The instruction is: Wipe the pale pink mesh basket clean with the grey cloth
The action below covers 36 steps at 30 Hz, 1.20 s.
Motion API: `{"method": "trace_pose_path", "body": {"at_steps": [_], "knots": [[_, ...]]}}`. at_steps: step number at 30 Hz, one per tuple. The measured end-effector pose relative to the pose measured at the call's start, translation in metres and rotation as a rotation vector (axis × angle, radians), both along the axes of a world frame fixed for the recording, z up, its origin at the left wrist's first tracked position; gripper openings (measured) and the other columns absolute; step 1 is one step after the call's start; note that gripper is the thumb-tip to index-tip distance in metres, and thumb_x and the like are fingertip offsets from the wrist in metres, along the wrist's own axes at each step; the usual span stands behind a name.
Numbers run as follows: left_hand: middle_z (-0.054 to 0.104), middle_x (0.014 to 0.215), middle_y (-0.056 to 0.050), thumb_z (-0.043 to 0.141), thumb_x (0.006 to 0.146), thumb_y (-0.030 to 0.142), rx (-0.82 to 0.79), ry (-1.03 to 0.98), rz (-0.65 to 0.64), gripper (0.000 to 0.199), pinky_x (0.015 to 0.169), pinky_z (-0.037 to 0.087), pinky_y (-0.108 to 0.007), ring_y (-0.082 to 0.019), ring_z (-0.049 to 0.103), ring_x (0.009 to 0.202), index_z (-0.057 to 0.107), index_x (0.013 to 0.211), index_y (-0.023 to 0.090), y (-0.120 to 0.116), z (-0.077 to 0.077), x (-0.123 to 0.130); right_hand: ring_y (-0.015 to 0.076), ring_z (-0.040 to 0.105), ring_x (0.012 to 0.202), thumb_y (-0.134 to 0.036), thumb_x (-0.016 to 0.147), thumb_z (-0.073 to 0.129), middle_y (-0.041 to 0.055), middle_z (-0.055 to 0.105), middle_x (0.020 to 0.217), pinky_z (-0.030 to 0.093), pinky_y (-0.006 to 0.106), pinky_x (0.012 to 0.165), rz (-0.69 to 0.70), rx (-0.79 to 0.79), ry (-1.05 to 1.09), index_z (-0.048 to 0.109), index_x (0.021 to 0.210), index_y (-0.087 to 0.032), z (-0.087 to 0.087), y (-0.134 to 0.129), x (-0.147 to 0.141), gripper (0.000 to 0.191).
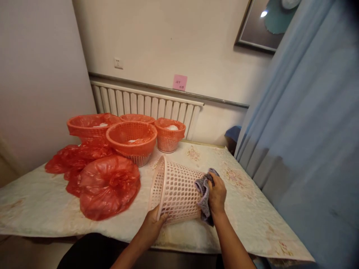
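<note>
A pale pink perforated basket (182, 190) lies on its side over the table, its open rim facing left. My left hand (153, 226) grips the lower part of that rim, thumb outside. At the basket's base on the right, my right hand (217, 192) holds a grey-purple cloth (205, 198) against it. Several baskets lined with red bags stand behind and to the left, among them a large one (131, 140) and a smaller one (169, 135). Loose red plastic bags (109, 186) lie crumpled left of the basket I hold.
The table (269, 231) has a flowered cover. Behind it are a white radiator (140, 102) and a wall with a pink note (180, 82). A blue curtain (314, 130) hangs along the right side.
</note>
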State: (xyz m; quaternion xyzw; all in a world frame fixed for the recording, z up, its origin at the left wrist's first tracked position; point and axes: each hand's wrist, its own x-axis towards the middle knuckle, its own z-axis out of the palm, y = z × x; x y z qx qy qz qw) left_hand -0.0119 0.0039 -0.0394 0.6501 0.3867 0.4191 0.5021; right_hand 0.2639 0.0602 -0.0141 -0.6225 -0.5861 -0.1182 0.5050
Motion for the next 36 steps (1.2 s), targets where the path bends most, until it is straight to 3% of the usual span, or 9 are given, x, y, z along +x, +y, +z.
{"method": "trace_pose_path", "body": {"at_steps": [5,9,12,16,19,23,27,32,36], "knots": [[0.069,0.120,-0.011,0.053,0.086,0.040,-0.006,0.008,-0.003,0.044,0.103,0.042,-0.040,-0.029,0.061,0.113,0.064,0.118,0.012,0.004,-0.009,-0.003,0.0255,0.057,0.102,-0.028,0.090,0.042,0.0125,0.066,0.109,0.045,0.043,0.092,-0.100,0.050,0.050,0.064,0.114,-0.014,-0.026,-0.028,0.010,0.036],[0.069,0.119,-0.012,0.054,0.085,0.039,-0.016,0.019,-0.003,0.042,0.103,0.043,-0.042,-0.029,0.062,0.112,0.065,0.116,0.012,0.006,-0.015,-0.006,0.0254,0.058,0.102,-0.027,0.091,0.046,0.0141,0.065,0.110,0.044,0.043,0.093,-0.149,0.149,0.121,0.062,0.116,-0.014,-0.036,-0.051,-0.028,0.033],[0.070,0.116,-0.011,0.055,0.085,0.036,-0.019,0.008,-0.015,0.039,0.102,0.043,-0.042,-0.029,0.062,0.110,0.067,0.114,0.013,0.006,-0.012,-0.006,0.0259,0.057,0.105,-0.023,0.089,0.048,0.0129,0.065,0.111,0.043,0.046,0.095,-0.028,0.144,0.111,0.061,0.117,-0.016,-0.036,-0.066,-0.070,0.031],[0.072,0.110,-0.008,0.055,0.084,0.032,-0.052,-0.067,-0.061,0.034,0.099,0.046,-0.039,-0.026,0.064,0.103,0.069,0.110,0.015,0.001,-0.004,-0.003,0.0259,0.056,0.107,-0.017,0.087,0.049,0.0101,0.064,0.111,0.041,0.048,0.096,0.188,0.139,0.023,0.059,0.119,-0.020,-0.023,-0.078,-0.120,0.034],[0.074,0.098,-0.006,0.054,0.084,0.031,-0.024,-0.054,-0.049,0.029,0.090,0.050,-0.036,-0.025,0.065,0.092,0.071,0.101,0.017,-0.005,-0.006,-0.003,0.0248,0.056,0.103,-0.015,0.086,0.048,0.0099,0.064,0.106,0.043,0.046,0.093,0.264,0.162,0.005,0.059,0.118,-0.019,-0.002,-0.074,-0.143,0.035],[0.074,0.086,-0.006,0.057,0.081,0.038,0.061,0.011,-0.079,0.027,0.083,0.052,-0.034,-0.025,0.065,0.083,0.072,0.088,0.016,-0.008,-0.017,-0.009,0.0238,0.055,0.100,-0.014,0.086,0.047,0.0102,0.063,0.101,0.043,0.042,0.091,0.334,0.149,-0.065,0.060,0.118,-0.017,0.031,-0.055,-0.155,0.035],[0.074,0.088,-0.006,0.055,0.083,0.044,0.041,0.046,-0.002,0.033,0.087,0.051,-0.036,-0.025,0.064,0.085,0.071,0.092,0.017,-0.008,-0.027,-0.011,0.0220,0.055,0.097,-0.014,0.087,0.047,0.0089,0.064,0.100,0.042,0.040,0.092,0.375,0.099,-0.075,0.061,0.117,-0.018,0.055,-0.033,-0.154,0.033],[0.073,0.078,-0.006,0.053,0.084,0.049,-0.052,0.101,0.013,0.038,0.085,0.052,-0.039,-0.023,0.063,0.072,0.070,0.091,0.016,-0.012,-0.032,-0.012,0.0217,0.053,0.099,-0.017,0.089,0.048,0.0084,0.064,0.103,0.042,0.037,0.091,0.337,0.074,-0.015,0.061,0.117,-0.018,0.062,-0.021,-0.150,0.031],[0.073,0.076,-0.006,0.060,0.080,0.045,-0.074,0.044,-0.025,0.032,0.085,0.052,-0.037,-0.024,0.065,0.078,0.070,0.089,0.016,-0.013,-0.014,-0.006,0.0216,0.053,0.099,-0.017,0.089,0.048,0.0080,0.063,0.102,0.041,0.037,0.090,0.350,0.039,-0.014,0.061,0.117,-0.019,0.056,-0.030,-0.148,0.031]]}}
